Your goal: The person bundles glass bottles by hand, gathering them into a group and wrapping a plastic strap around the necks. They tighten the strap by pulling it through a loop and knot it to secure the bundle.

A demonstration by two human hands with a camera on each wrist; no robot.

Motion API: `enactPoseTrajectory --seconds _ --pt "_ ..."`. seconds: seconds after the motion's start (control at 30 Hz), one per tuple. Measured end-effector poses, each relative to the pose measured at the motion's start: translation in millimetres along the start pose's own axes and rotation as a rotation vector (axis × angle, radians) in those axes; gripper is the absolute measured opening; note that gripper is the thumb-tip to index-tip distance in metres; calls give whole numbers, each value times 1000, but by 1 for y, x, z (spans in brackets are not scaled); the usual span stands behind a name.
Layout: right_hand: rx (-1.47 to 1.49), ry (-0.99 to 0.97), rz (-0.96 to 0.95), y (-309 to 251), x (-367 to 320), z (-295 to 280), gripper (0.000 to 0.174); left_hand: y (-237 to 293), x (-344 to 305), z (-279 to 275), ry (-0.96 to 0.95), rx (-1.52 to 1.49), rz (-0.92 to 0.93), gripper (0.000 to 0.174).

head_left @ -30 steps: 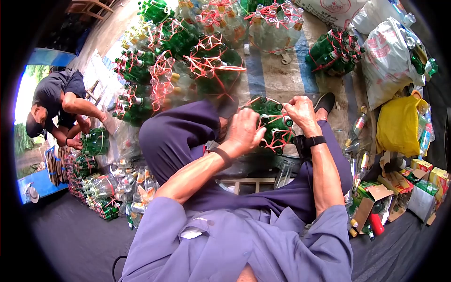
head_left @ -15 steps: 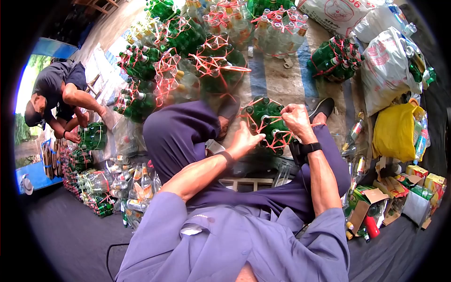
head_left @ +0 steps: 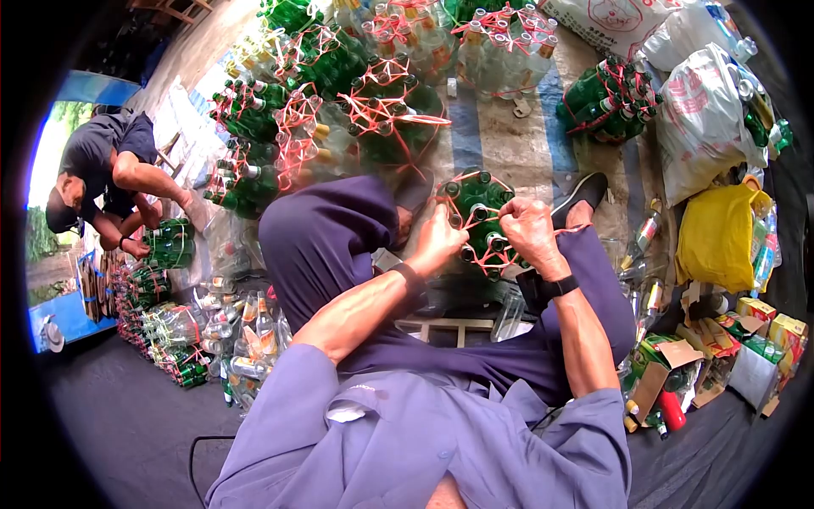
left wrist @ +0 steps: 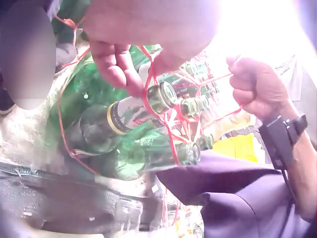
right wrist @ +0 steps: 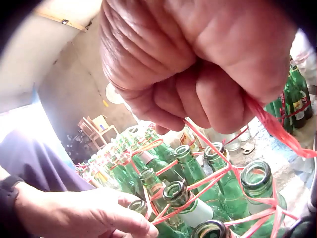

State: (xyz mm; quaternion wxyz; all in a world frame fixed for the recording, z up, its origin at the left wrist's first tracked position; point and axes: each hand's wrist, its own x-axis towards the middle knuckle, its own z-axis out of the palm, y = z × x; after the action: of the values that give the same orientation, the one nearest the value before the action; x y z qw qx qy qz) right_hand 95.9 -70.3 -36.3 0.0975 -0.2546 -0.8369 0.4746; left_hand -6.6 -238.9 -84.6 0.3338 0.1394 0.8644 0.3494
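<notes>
Between the person's legs stands a bundle of green glass bottles (head_left: 479, 216), their necks laced together with red plastic string (right wrist: 203, 181). At its left side, the left hand (head_left: 438, 242) has thumb and fingers at a bottle neck, pinching the string there; the left wrist view shows the string running by its thumb. The right hand (head_left: 527, 229) is curled in a fist above the bundle's right side. It grips the string, which stretches from the fist to the necks, while a loose tail (right wrist: 282, 129) comes out its other side.
Tied bottle bundles (head_left: 394, 110) stand ahead and to the left. At right are a white sack (head_left: 699, 127), a yellow bag (head_left: 716, 237) and opened cartons (head_left: 674, 360). Loose clear bottles (head_left: 259, 327) lie at left, where another person (head_left: 106, 170) bends over a green bundle.
The left hand first drew back from the bundle, then came to the bottle necks at its left side. The right hand stayed gripping the string and shifted slightly lower.
</notes>
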Motion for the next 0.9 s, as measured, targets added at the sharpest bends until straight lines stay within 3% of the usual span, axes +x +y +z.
enactPoseTrajectory --seconds 0.1,0.23,0.27,0.37,0.5,0.6,0.67,0.73,0.77,0.9 --pt "26 -15 51 -6 -9 -1 13 9 8 -12 -91 121 14 53" --pt "140 -79 132 -18 -18 -2 12 9 29 -18 -98 244 194 59" --pt "135 -75 79 -17 -21 1 13 12 36 -18 -96 297 248 60" --pt "259 -145 201 -22 -34 9 13 23 53 -17 -161 350 375 57" --pt "179 -172 57 -27 -47 19 11 38 58 -10 -228 317 581 47" --pt "210 -284 54 -36 -51 32 14 46 61 -9 -355 302 534 48" --pt "163 -395 33 -43 -53 37 15 48 61 -8 -334 248 604 48" --pt "127 -424 13 -47 -56 39 16 50 64 -9 -351 -28 648 45" --pt "129 -425 13 -46 -58 40 16 51 65 -11 -419 -171 544 41" --pt "35 -476 -76 -41 -68 38 15 59 68 -35 -344 -179 454 37"
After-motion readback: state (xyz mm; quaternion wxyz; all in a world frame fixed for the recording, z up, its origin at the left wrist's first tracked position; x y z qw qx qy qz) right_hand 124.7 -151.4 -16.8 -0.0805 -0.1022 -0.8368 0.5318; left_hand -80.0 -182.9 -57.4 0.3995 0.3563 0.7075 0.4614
